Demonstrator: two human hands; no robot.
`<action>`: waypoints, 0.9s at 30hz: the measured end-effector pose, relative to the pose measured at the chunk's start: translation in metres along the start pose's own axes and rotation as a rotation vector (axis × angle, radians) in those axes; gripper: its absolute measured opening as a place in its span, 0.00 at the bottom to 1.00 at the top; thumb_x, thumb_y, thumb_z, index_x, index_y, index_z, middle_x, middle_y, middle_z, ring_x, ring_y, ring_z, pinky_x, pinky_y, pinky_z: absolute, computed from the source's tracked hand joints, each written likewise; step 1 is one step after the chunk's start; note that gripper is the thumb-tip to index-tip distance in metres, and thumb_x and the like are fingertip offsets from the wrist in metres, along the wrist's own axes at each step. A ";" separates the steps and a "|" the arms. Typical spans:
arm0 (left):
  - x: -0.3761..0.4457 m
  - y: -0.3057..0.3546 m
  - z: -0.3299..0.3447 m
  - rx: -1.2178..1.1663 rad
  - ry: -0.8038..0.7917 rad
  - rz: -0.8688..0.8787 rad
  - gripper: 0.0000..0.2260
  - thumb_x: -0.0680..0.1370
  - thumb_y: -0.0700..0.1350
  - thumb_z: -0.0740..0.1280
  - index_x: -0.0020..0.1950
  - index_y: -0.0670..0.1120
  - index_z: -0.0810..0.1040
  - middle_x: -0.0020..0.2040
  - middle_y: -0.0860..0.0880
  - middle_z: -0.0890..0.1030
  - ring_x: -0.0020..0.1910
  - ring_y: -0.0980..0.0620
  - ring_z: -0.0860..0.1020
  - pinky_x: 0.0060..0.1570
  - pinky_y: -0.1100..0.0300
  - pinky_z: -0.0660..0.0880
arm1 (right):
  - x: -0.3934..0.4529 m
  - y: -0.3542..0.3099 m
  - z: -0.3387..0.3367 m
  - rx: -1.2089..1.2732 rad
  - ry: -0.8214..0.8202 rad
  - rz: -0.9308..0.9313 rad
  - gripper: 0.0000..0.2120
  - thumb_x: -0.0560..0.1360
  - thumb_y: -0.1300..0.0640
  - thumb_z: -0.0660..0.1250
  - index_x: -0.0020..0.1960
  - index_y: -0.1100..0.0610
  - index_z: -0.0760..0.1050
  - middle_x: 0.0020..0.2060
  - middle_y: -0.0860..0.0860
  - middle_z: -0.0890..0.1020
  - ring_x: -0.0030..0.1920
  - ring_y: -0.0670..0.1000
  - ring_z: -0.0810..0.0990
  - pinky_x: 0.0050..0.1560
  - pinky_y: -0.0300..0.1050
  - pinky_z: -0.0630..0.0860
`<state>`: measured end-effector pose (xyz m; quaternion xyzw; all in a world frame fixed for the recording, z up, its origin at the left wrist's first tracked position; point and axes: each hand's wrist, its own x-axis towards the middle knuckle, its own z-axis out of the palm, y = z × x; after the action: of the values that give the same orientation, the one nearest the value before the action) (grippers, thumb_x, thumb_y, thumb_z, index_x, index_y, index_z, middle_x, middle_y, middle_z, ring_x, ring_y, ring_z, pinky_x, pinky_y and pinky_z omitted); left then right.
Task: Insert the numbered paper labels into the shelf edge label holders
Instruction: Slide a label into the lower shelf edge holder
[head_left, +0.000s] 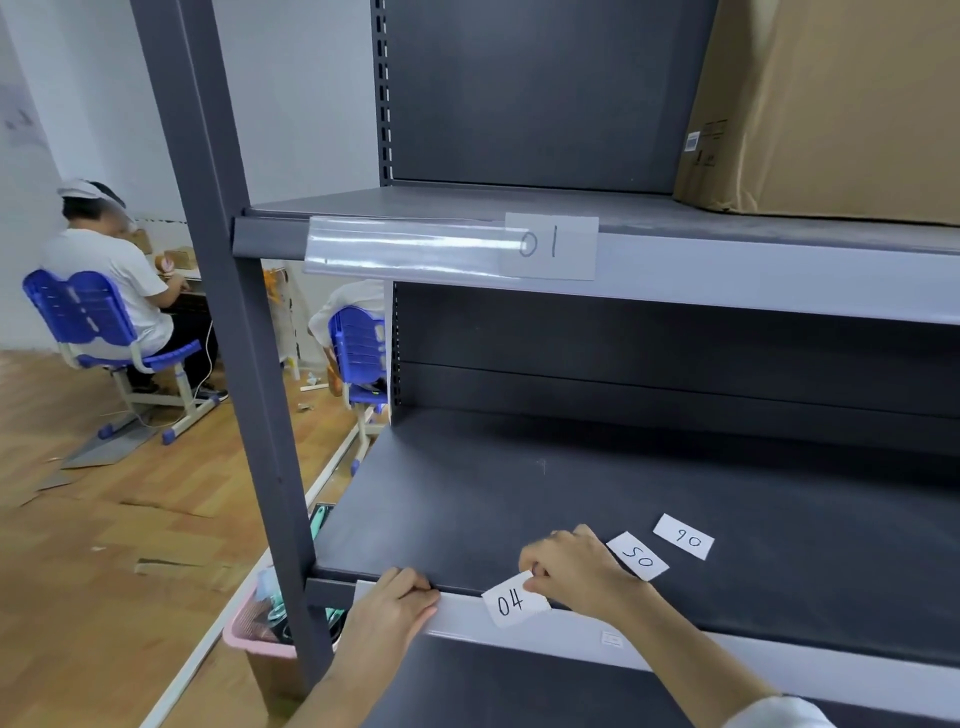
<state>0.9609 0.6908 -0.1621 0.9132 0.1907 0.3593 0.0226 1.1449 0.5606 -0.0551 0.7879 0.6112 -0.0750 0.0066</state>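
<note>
**Label 04 going into the lower shelf edge**

To do this step well, the paper needs to go in square: line its bottom edge up with the slot of the label holder (519, 631) along the front of the lower shelf (571, 483), then slide it down evenly so it does not crease or sit crooked. Right now the 04 label (514, 601) is tilted, its left end lower than its right, so levelling it first looks wise

The right hand (576, 566) reaches in from the near right, knuckles up, with thumb and fingertips pinching the label's upper right corner. The paper lies over the front edge of the shelf; whether any of it is already in the slot, I cannot tell

The left hand (397, 597) sits just left of the label, fingers curled over the shelf's front edge, gripping it, probably to steady things or hold the strip open

Two more labels, 05 (638, 556) and 06 (684, 537), lie on the shelf right of the right hand. On the upper shelf, label 01 (550, 245) already sits in the shelf's front edge, beside a clear plastic strip (410, 249)
</note>
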 end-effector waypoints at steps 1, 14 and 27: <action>0.000 0.000 0.000 0.011 0.014 0.003 0.32 0.81 0.56 0.41 0.34 0.52 0.81 0.41 0.59 0.68 0.39 0.61 0.68 0.40 0.68 0.69 | 0.002 -0.002 0.000 -0.036 0.007 0.002 0.12 0.76 0.56 0.60 0.57 0.55 0.75 0.53 0.53 0.81 0.56 0.54 0.77 0.60 0.47 0.64; 0.009 -0.002 -0.003 0.008 -0.057 -0.040 0.03 0.64 0.48 0.69 0.30 0.53 0.77 0.33 0.60 0.74 0.37 0.62 0.68 0.35 0.68 0.68 | -0.004 -0.005 0.012 0.329 0.132 0.129 0.08 0.74 0.57 0.63 0.48 0.56 0.80 0.29 0.42 0.74 0.37 0.46 0.71 0.52 0.41 0.64; 0.009 -0.004 -0.005 -0.022 -0.101 -0.106 0.06 0.66 0.51 0.66 0.29 0.53 0.77 0.29 0.59 0.76 0.36 0.60 0.68 0.32 0.67 0.68 | 0.005 -0.028 0.025 0.438 0.132 0.135 0.11 0.75 0.58 0.60 0.48 0.58 0.81 0.39 0.47 0.81 0.46 0.53 0.77 0.56 0.42 0.68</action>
<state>0.9627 0.6969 -0.1537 0.9186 0.2334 0.3130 0.0612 1.1160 0.5700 -0.0778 0.8129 0.5253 -0.1535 -0.1995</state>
